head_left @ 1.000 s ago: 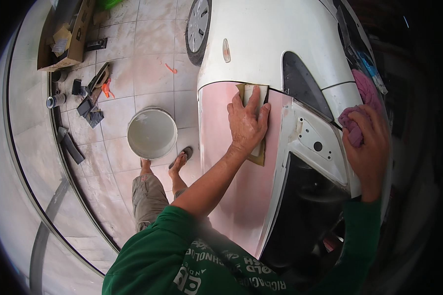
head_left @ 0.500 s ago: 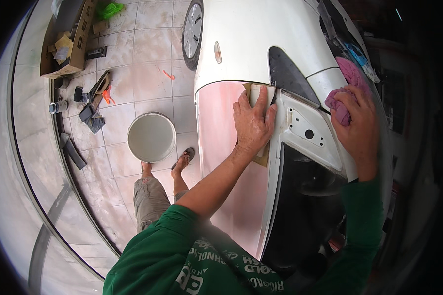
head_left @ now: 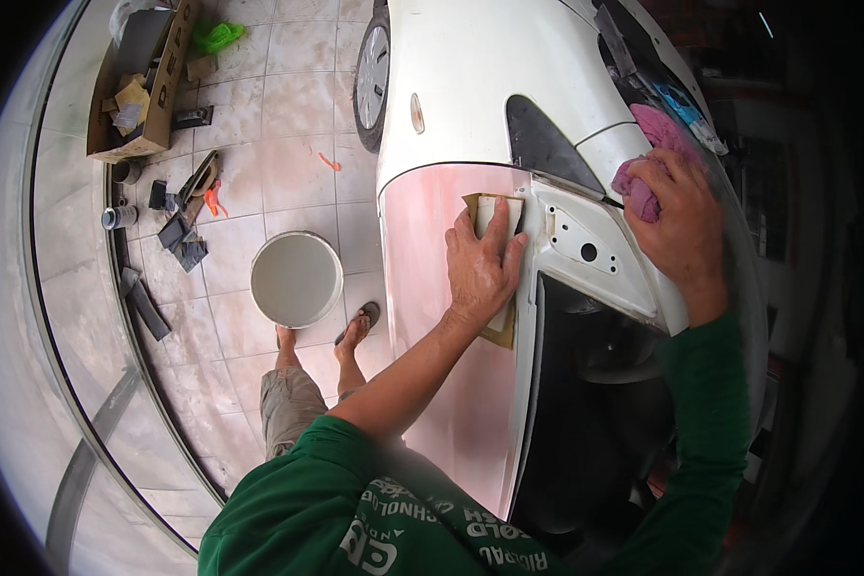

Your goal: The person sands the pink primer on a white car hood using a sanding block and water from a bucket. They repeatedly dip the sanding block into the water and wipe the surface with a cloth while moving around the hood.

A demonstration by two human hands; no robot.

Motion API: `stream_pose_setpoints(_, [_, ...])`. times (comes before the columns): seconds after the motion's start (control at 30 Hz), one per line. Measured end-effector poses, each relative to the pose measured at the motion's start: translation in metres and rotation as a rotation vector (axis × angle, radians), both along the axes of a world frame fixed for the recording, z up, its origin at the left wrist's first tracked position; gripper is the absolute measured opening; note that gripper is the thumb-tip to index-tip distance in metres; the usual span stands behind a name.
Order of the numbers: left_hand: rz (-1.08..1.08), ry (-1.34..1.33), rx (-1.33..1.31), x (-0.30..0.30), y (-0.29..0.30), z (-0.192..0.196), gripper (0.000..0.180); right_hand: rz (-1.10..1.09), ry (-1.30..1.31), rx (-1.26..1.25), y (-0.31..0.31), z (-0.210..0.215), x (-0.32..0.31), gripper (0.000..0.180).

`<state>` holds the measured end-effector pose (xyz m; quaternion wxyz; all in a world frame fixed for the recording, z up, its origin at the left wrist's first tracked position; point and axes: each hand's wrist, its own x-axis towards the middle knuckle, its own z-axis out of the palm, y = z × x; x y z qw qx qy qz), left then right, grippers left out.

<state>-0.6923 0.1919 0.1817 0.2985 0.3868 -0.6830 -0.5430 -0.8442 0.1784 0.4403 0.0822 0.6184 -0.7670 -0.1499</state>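
Note:
My left hand [head_left: 478,274] is pressed flat over a pale sanding block [head_left: 515,209], its fingers gripping the sides. Brown sandpaper [head_left: 500,335] wraps the block and pokes out at both ends. The block rests on the pinkish, dull car door panel [head_left: 422,250], close to the window edge. Held in my right hand [head_left: 684,226] is a bunched pink cloth [head_left: 640,197], against the white body beside the windshield. Part of the cloth is hidden under the fingers.
A bucket of cloudy water [head_left: 297,278] stands on the tiled floor by my feet. Farther left lie dark sanding pads [head_left: 174,231], an orange scrap [head_left: 213,198], a can [head_left: 119,217] and a cardboard box [head_left: 154,106]. A bare mirror mount [head_left: 586,245] lies between my hands.
My left hand has slid the sanding block toward me along the door, away from the panel's front seam. The right hand still holds the cloth at about the same spot; the view shifted slightly.

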Motion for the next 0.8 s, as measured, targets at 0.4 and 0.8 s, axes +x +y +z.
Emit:
stream_pose_setpoints(0.4, [0.023,-0.048,0.056,-0.022,-0.036,0.002,0.061,0.01,0.004,-0.001,-0.003,-0.003,-0.001,0.034])
stream_pose_setpoints(0.8, [0.021,-0.008,0.016,-0.012,-0.02,-0.002,0.059,0.138,-0.072,0.138,-0.015,-0.034,0.039,0.018])
